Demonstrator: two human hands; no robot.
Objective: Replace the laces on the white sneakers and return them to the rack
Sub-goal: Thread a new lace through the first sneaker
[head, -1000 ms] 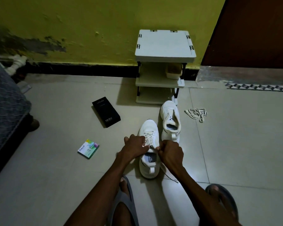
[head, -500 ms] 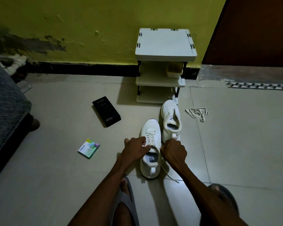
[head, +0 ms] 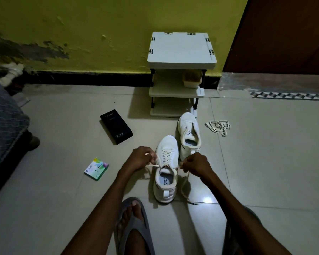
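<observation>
Lace (head: 166, 155) pinched between left hand (head: 141, 159), right hand (head: 196, 164)

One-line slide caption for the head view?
Left hand and right hand pinch the lace ends of the near sneaker.

**A:** What kind of place is this looking like?

**B:** A room in someone's home. A small white shoe rack (head: 181, 50) is standing against a yellow wall (head: 99, 19), where paint is peeling and staining above a dark skirting (head: 81, 78).

**A:** What else is pointing to that?

**B:** Pale floor tiles (head: 265, 162) are running up to a brown door (head: 284, 34). What looks like a bed (head: 4, 126) with a patterned cover is showing at the left edge. A black phone box (head: 116, 127) and a small Odonil packet (head: 96, 168) are lying on the floor. The person is wearing grey flip-flops (head: 128, 201).
</observation>
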